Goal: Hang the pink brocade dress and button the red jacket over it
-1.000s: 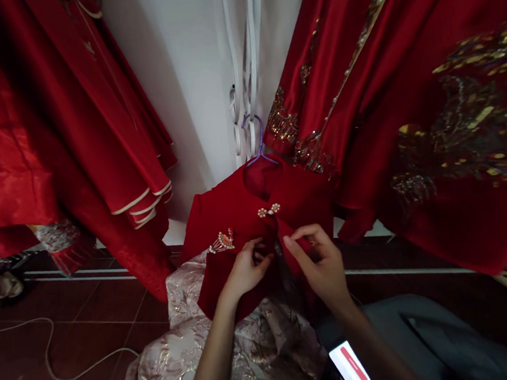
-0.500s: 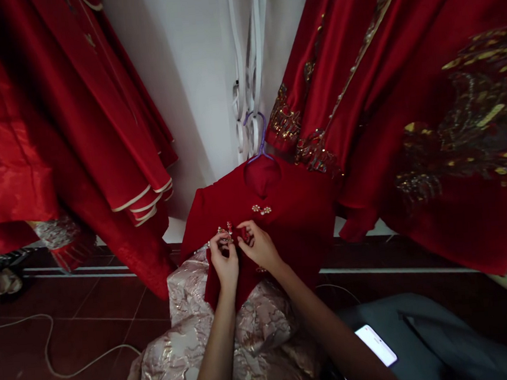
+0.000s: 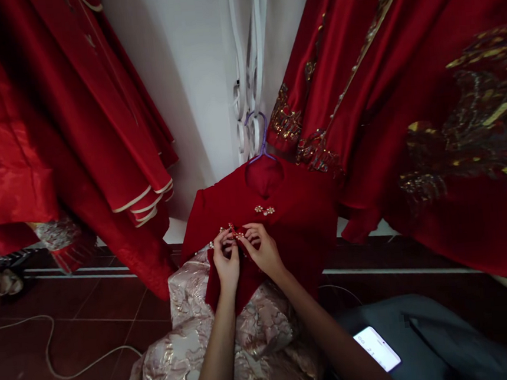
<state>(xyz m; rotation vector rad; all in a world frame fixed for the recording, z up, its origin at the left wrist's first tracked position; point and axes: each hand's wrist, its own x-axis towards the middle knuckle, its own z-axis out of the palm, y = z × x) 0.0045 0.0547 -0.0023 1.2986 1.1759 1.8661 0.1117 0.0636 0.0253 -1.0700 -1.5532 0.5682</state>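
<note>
A dark red garment [image 3: 304,215] on a purple hanger [image 3: 264,145] spreads out before me. Below its neckline sits a gold, pearl-like flower fastening [image 3: 265,211]. My left hand [image 3: 227,266] is closed, its thumb and fingers pinching a red-and-gold beaded fastening [image 3: 232,228] at the garment's front. My right hand [image 3: 265,253] comes in from the other side, thumb and forefinger closed at that same fastening. The fingers hide part of it. Under both forearms lies pale pink metallic floral fabric [image 3: 193,313].
Red garments [image 3: 108,102] hang at the left, and gold-embroidered red ones [image 3: 362,115] at the right. White ribbon-like straps [image 3: 243,67] hang behind the hanger. A lit phone [image 3: 378,349] rests on grey-blue fabric [image 3: 425,328]. A pale cable [image 3: 50,350] curves across the tiled floor.
My right hand's fingertips have moved left and met the beaded fastening at my left fingertips; before, a gap separated them. The phone's screen now shows large characters.
</note>
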